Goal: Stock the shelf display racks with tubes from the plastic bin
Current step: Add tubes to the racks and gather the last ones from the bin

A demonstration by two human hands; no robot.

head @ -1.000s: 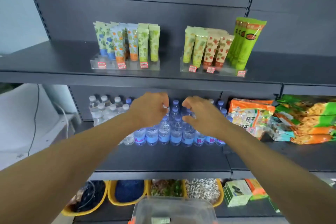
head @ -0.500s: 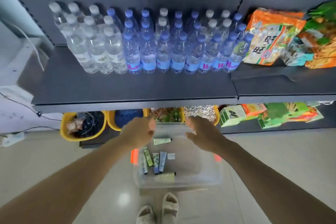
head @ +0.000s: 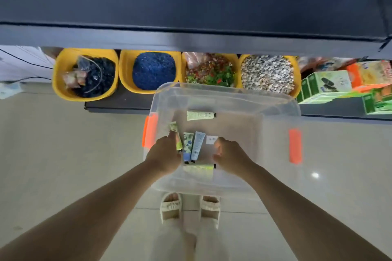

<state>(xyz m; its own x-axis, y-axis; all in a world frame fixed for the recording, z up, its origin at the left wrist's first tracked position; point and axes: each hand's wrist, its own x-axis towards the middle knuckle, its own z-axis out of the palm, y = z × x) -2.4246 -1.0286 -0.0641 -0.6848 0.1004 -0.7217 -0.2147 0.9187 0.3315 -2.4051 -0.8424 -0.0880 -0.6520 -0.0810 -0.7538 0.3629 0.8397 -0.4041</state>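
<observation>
Now both hands are in the bin (head: 275,108): your left hand (head: 164,158) touches the green tube (head: 176,133), grip unclear; right hand (head: 231,155) is loosely curled, empty. Risk: tubes lie packed side by side, so a blind grab could drag neighbours.

dark shelf (head: 191,2) over pale floor (head: 63,144)

Both hands (head: 164,155) – in bin (head: 275,112) w/ tubes (head: 197,145)
</observation>
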